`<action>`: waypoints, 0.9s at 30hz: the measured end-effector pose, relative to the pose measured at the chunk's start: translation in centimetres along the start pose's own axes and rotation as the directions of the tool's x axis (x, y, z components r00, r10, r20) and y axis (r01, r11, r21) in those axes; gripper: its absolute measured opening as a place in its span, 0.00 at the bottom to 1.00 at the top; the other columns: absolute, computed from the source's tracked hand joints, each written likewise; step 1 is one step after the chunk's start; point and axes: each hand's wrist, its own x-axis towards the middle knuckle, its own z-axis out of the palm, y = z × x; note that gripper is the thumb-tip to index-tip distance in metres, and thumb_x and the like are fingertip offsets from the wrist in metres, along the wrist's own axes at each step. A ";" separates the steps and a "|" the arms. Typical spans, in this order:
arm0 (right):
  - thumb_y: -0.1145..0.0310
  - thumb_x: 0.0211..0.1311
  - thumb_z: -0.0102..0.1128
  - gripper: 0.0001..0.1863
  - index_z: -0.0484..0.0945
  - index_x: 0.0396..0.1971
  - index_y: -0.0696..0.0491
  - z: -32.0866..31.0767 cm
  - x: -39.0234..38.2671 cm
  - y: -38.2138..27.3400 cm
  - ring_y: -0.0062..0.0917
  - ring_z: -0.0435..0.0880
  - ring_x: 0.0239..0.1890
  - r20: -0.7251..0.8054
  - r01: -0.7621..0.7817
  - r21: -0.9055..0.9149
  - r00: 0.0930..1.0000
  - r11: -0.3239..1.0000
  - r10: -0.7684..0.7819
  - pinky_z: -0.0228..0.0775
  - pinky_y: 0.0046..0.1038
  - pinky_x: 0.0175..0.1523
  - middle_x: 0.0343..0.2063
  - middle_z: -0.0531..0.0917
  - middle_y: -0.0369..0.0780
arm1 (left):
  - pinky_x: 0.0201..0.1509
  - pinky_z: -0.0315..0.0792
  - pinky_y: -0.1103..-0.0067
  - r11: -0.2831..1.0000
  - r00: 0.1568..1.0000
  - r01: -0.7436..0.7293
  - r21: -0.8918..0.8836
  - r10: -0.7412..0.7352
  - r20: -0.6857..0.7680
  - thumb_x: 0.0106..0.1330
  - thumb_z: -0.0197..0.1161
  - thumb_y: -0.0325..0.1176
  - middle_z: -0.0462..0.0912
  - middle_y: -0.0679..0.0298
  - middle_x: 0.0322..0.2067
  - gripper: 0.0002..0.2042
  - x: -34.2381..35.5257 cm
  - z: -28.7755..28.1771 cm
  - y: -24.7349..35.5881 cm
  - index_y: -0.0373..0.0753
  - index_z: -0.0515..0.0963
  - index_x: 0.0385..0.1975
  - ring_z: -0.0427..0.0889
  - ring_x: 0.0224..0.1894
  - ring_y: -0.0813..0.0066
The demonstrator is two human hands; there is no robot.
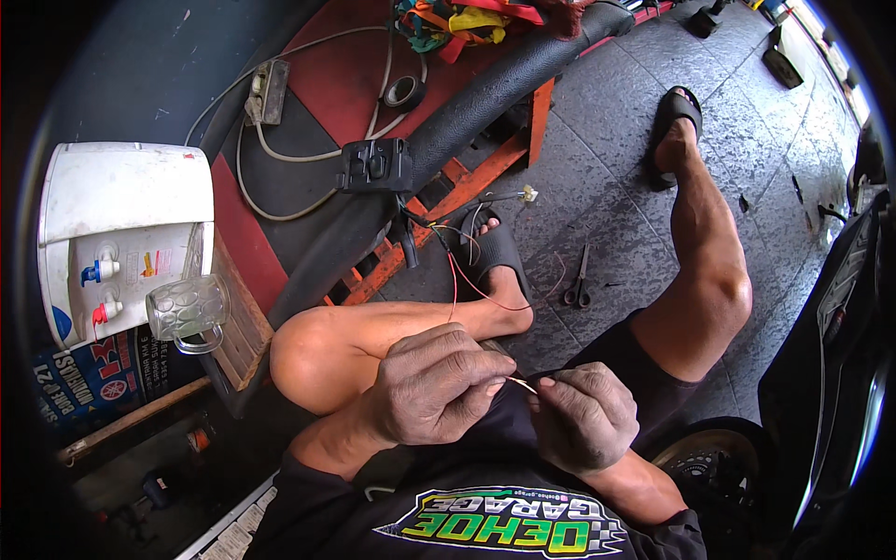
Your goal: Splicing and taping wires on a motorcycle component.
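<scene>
My left hand and my right hand are close together in front of my chest, both closed in a pinch. A thin wire with a pale, bare-looking end spans the gap between my fingertips. Thin red wires run down from a black handlebar switch toward my left hand; that hand hides where they end. The switch rests by a long black padded bar, and a cable with a white connector hangs off to its right.
Scissors lie on the dark tiled floor beyond my hands. An orange metal frame stands under the padded bar. To the left are a white water dispenser, a glass mug and a power strip. A motorcycle wheel is at the right.
</scene>
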 end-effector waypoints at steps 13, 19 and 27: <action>0.80 0.57 0.65 0.04 0.78 0.27 0.63 -0.2 0.2 -2.3 0.23 0.79 0.24 0.342 -0.668 0.582 0.718 0.463 0.606 0.68 0.22 0.30 0.22 0.80 0.43 | 0.27 0.71 0.78 0.999 0.991 -0.039 0.010 0.040 -0.126 0.61 0.63 0.21 0.82 0.57 0.27 0.06 -0.4 1.1 -0.4 0.31 0.80 0.37 0.78 0.24 0.70; 0.64 0.55 0.67 0.19 0.77 0.36 0.65 -0.2 0.6 -0.8 0.34 0.81 0.35 0.190 -0.477 0.478 0.876 0.737 0.443 0.74 0.31 0.41 0.33 0.81 0.50 | 0.29 0.71 0.76 0.997 0.997 -0.014 -0.071 0.009 -0.080 0.62 0.64 0.22 0.81 0.59 0.26 0.05 -0.4 0.6 -1.0 0.32 0.80 0.37 0.79 0.24 0.69; 0.75 0.45 0.72 0.16 0.82 0.37 0.60 -2.5 3.7 -0.8 0.33 0.79 0.41 0.287 -0.400 0.179 0.895 0.899 0.341 0.73 0.29 0.45 0.39 0.79 0.48 | 0.31 0.73 0.73 0.994 0.993 -0.087 0.066 0.091 -0.070 0.57 0.68 0.23 0.81 0.60 0.26 0.07 -0.1 0.6 -0.6 0.33 0.81 0.36 0.79 0.26 0.66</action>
